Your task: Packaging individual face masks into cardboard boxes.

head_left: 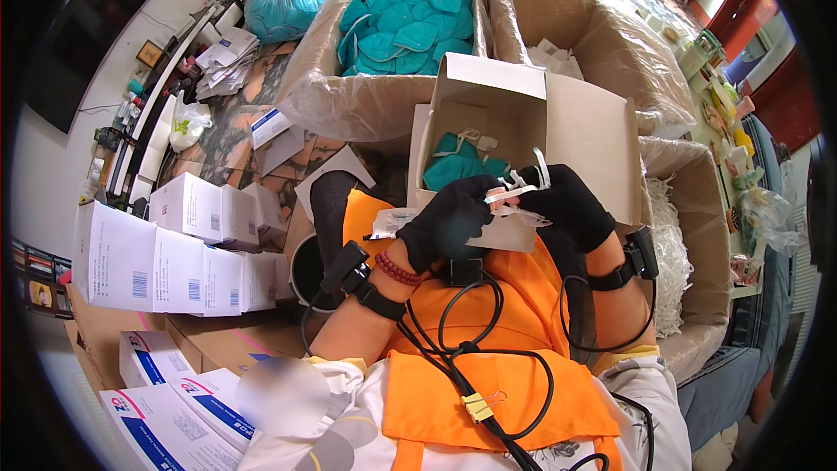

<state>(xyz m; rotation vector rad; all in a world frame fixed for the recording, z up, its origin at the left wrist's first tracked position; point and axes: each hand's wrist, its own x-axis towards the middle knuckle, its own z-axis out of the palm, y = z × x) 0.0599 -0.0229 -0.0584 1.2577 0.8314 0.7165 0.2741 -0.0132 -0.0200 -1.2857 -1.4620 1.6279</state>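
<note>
Both my hands wear black gloves with bare fingertips and are raised close together over my orange apron (488, 314). My left hand (453, 220) pinches one side of a white elastic strap (503, 195). Fingers of my right hand (567, 205) close on the strap's other side, and a loop of it sticks up. A clear plastic piece (523, 215) hangs below the fingers; which hand holds it, I cannot tell. Just beyond stands an open white carton (497, 78) with several teal masks (462, 160) and their white straps inside. My right hand partly covers the carton's near edge.
Behind the carton is a plastic-lined box (375, 109) full of teal masks (414, 22). Another lined box (602, 26) stands right of it, and one with white straps (667, 253) is beside my right arm. White cartons (179, 266) line the left. Cables (453, 353) cross my apron.
</note>
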